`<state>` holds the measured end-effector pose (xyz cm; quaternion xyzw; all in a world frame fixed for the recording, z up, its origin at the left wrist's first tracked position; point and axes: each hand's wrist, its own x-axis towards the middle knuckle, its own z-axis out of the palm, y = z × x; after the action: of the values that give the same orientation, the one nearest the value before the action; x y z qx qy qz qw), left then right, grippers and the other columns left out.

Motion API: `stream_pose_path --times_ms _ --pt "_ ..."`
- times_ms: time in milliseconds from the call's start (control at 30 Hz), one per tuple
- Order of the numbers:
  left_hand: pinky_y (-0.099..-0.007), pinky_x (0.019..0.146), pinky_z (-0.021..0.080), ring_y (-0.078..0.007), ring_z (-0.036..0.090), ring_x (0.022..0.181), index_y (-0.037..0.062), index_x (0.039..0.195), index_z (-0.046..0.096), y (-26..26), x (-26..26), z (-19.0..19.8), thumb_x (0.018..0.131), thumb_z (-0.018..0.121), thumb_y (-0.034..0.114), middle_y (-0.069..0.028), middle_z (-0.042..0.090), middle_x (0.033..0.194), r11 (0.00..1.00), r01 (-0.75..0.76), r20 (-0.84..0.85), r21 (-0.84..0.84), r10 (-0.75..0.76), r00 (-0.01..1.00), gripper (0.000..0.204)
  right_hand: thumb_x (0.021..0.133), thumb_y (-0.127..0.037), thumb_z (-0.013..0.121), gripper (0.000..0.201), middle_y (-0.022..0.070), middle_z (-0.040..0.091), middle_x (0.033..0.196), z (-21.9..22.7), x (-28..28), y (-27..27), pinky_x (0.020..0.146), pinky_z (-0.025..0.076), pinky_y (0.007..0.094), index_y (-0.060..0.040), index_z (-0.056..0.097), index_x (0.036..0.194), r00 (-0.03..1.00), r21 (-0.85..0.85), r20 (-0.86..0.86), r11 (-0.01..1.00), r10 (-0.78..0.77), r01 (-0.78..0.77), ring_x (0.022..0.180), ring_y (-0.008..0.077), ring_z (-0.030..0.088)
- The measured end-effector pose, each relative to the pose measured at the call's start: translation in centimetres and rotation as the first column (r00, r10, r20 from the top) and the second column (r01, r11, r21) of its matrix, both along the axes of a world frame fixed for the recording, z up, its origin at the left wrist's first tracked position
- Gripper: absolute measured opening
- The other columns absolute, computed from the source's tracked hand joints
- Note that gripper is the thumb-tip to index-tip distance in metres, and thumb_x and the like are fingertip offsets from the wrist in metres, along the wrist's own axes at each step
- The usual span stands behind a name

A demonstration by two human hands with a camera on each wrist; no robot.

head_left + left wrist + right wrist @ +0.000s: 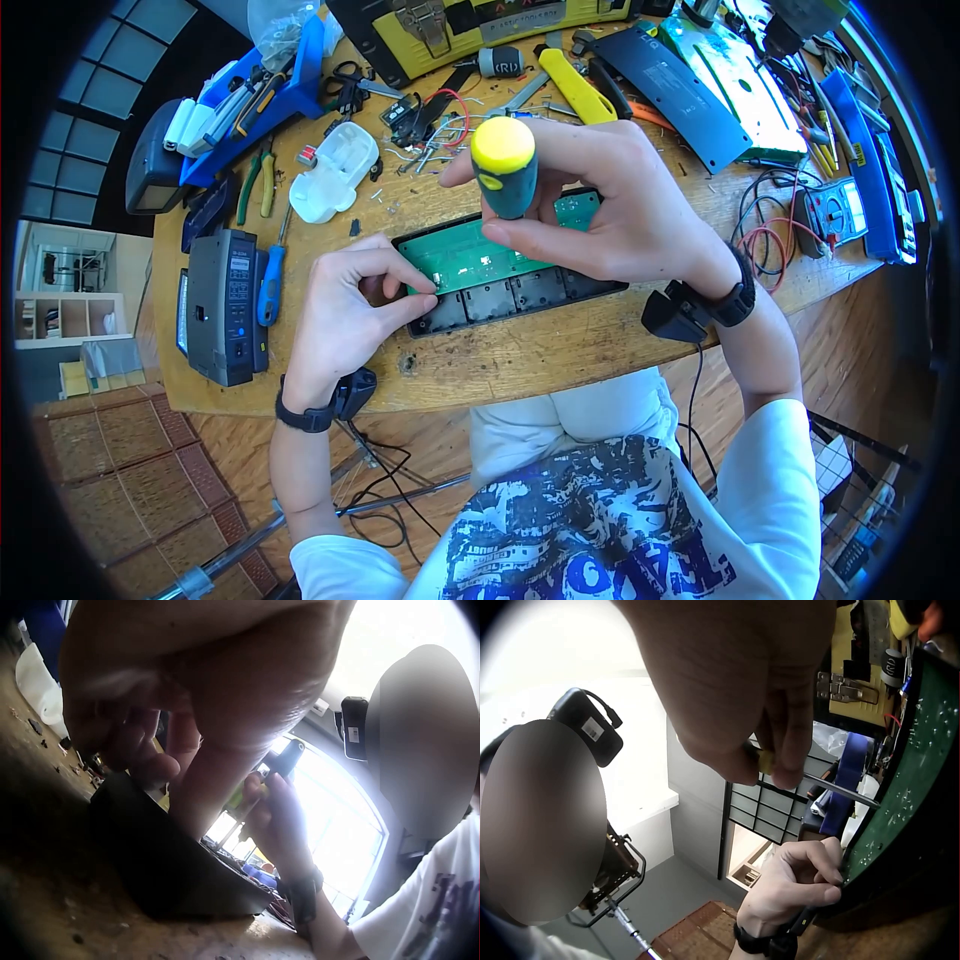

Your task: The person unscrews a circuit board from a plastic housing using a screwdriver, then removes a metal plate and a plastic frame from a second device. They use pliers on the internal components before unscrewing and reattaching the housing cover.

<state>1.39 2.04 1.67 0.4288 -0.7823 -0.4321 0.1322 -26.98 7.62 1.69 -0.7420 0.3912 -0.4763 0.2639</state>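
Note:
A long green circuit board (475,250) lies in a black plastic case (485,303) whose compartments show along the near side. My left hand (345,310) is at the left end of the case, thumb and index finger pinching the edge of the board. My right hand (635,205) grips a screwdriver (503,165) with a yellow-and-dark-green handle above the board. In the right wrist view the screwdriver shaft (840,790) slants down to the board's surface, its tip right at the green face. The left wrist view shows the case's dark outer wall (172,862) below the left hand.
A yellow toolbox (490,25) stands at the back, with loose screws and wires before it. Left are a white plastic box (335,172), a blue screwdriver (270,285) and a grey device (225,305). Right are a dark panel (675,95) and a multimeter (833,213) with leads.

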Motion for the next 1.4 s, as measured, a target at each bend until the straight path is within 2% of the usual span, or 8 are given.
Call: stream_pose_path --times_ms 133,300,700,1133,1233,1300,1333,1400 --pt "-0.0281 0.073 0.040 -0.0098 0.048 0.074 0.0016 0.090 0.082 0.3 -0.1 0.2 0.075 0.089 -0.008 0.0018 0.050 0.078 1.000 -0.023 0.011 -0.017 0.023 1.000 0.019 0.090 -0.010 0.084 0.035 0.0054 0.073 0.082 0.0 0.0 0.0 0.063 0.058 0.0294 -0.0048 0.069 0.121 1.000 -0.017 -0.018 1.000 0.003 -0.004 0.067 0.0147 0.073" --pt "-0.0310 0.074 0.045 -0.0153 0.058 0.076 0.0018 0.093 0.085 0.6 0.1 0.0 0.074 0.089 -0.005 -0.0028 0.062 0.074 0.960 0.092 0.013 -0.264 -0.092 0.996 0.020 0.091 -0.010 0.084 0.031 0.0053 0.072 0.081 0.1 0.0 0.0 0.063 0.058 0.0294 -0.0045 0.069 0.117 1.000 -0.020 -0.020 1.000 -0.002 0.002 0.067 0.0147 0.073" --pt "-0.0343 0.074 0.050 -0.0205 0.065 0.080 0.0022 0.095 0.086 1.1 0.2 0.3 0.076 0.089 -0.003 -0.0071 0.071 0.077 0.895 0.134 0.055 -0.426 -0.122 0.991 0.020 0.092 -0.012 0.084 0.035 0.0056 0.070 0.080 0.4 0.0 0.2 0.064 0.059 0.0306 -0.0044 0.069 0.123 0.999 -0.019 -0.054 1.000 0.001 -0.002 0.068 0.0167 0.074" --pt "-0.0356 0.077 0.052 -0.0225 0.067 0.082 0.0017 0.099 0.086 1.4 0.9 0.8 0.074 0.088 -0.002 -0.0075 0.073 0.083 0.885 0.141 0.027 -0.443 -0.144 0.989 0.025 0.092 -0.012 0.085 0.034 0.0046 0.069 0.076 -0.1 0.1 -0.1 0.062 0.057 0.0299 -0.0050 0.069 0.121 0.998 -0.041 -0.064 0.999 0.008 -0.011 0.067 0.0149 0.073" --pt "-0.0366 0.081 0.054 -0.0236 0.068 0.087 0.0012 0.104 0.085 1.3 1.6 1.3 0.075 0.090 0.001 -0.0085 0.075 0.091 0.907 0.078 0.003 -0.415 -0.084 0.996 0.030 0.092 -0.013 0.085 0.035 0.0042 0.070 0.076 -0.4 0.0 -0.2 0.063 0.057 0.0293 -0.0054 0.070 0.123 0.997 -0.043 -0.073 0.999 -0.005 0.002 0.067 0.0143 0.073" --pt "-0.0404 0.100 0.056 -0.0314 0.071 0.112 0.0026 0.131 0.077 1.0 2.4 1.2 0.075 0.094 0.009 -0.0151 0.075 0.123 0.892 0.126 0.056 -0.434 -0.112 0.992 0.059 0.092 -0.013 0.086 0.037 0.0038 0.071 0.077 -0.3 -0.1 -0.1 0.063 0.057 0.0289 -0.0057 0.071 0.125 0.997 -0.043 -0.077 0.999 -0.003 -0.001 0.067 0.0139 0.073" --pt "-0.0404 0.100 0.056 -0.0314 0.071 0.112 0.0026 0.131 0.077 1.1 2.4 1.1 0.075 0.094 0.009 -0.0151 0.075 0.123 0.891 0.110 0.047 -0.441 -0.099 0.994 0.059 0.093 -0.010 0.084 0.039 0.0028 0.076 0.086 0.0 -0.2 0.1 0.071 0.059 0.0273 -0.0044 0.072 0.130 0.996 0.013 -0.086 1.000 0.009 -0.008 0.076 0.0120 0.074" --pt "-0.0466 0.120 0.046 -0.0390 0.058 0.143 0.0032 0.155 0.058 1.5 2.2 0.9 0.074 0.097 0.018 -0.0200 0.059 0.156 0.839 0.238 0.157 -0.490 -0.184 0.970 0.091 0.094 -0.006 0.083 0.041 0.0018 0.081 0.096 0.2 0.1 0.0 0.079 0.061 0.0258 -0.0030 0.074 0.134 0.993 0.061 -0.109 0.998 0.033 -0.027 0.085 0.0101 0.075"
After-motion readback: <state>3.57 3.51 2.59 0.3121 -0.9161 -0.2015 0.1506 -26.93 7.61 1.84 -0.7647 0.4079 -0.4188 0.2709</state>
